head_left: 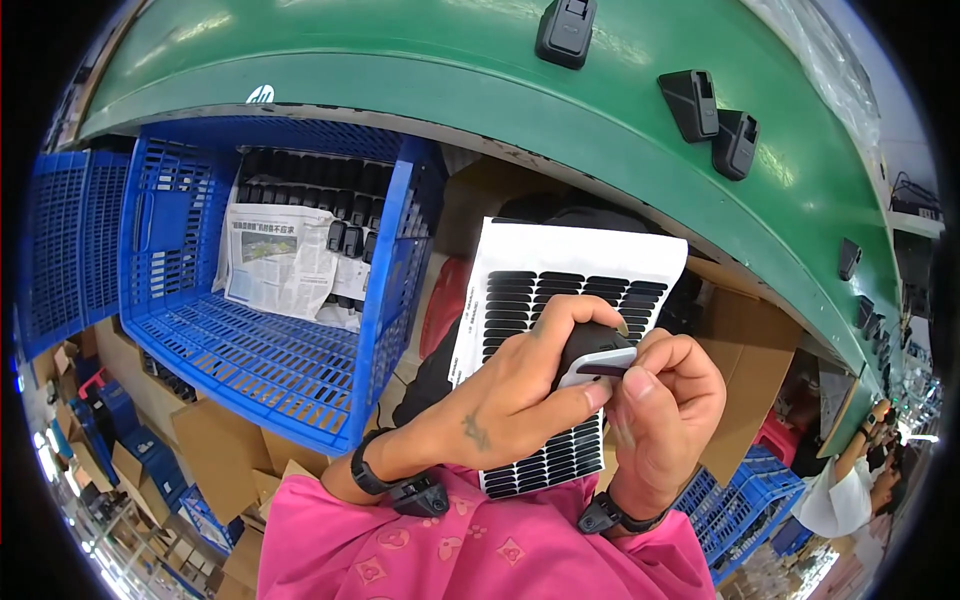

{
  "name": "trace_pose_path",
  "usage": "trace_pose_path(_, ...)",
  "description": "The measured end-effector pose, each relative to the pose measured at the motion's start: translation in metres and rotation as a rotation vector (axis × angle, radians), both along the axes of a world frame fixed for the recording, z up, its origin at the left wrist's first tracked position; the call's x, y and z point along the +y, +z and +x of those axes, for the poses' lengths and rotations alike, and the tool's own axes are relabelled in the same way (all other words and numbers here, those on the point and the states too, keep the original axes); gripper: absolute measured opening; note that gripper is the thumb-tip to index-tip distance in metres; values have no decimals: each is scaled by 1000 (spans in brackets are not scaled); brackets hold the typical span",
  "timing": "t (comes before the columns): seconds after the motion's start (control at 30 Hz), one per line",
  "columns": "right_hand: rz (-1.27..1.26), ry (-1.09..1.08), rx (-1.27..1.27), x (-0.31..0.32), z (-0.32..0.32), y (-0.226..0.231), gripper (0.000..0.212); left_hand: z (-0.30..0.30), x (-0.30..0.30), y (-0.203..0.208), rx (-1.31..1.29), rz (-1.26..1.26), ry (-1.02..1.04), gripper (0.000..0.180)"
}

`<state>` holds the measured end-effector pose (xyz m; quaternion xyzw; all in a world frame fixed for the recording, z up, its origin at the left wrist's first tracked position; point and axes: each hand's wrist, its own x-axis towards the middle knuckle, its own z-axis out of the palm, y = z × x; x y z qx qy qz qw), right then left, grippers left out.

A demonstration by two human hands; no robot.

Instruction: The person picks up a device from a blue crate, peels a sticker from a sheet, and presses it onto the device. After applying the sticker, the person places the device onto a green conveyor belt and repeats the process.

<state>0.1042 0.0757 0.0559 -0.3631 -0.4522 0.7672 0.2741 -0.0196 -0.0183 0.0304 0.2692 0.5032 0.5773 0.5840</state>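
In my left hand (535, 375) is a black plastic housing (588, 345), its light grey rimmed end turned up toward me. A dark oblong sticker (606, 369) shows on that end. The thumb and fingers of my right hand (665, 395) are pinched together at the sticker's right end; the fingertips hide exactly what they grip. Behind my hands, a white backing sheet (590, 250) lies over my lap with columns of black oblong stickers (510, 310). My left hand covers part of the sheet.
A blue plastic crate (375, 330) stands at the left, holding rows of black parts (290, 195) and newspaper (275, 255). Across the far side runs a green bench (450, 90) with several black housings (566, 32). Cardboard (745, 350) is at the right, and another person (840, 490) sits further off.
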Motion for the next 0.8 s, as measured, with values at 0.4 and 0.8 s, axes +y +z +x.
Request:
trace_pose_path(0.4, 43, -25, -26, -3, -6, -4, 9, -4, -1, -1, 75, 4, 9, 46)
trace_pose_path(0.8, 81, -32, -141, -7, -17, -8, 8, -2, -5, -8, 46, -53, 60, 46)
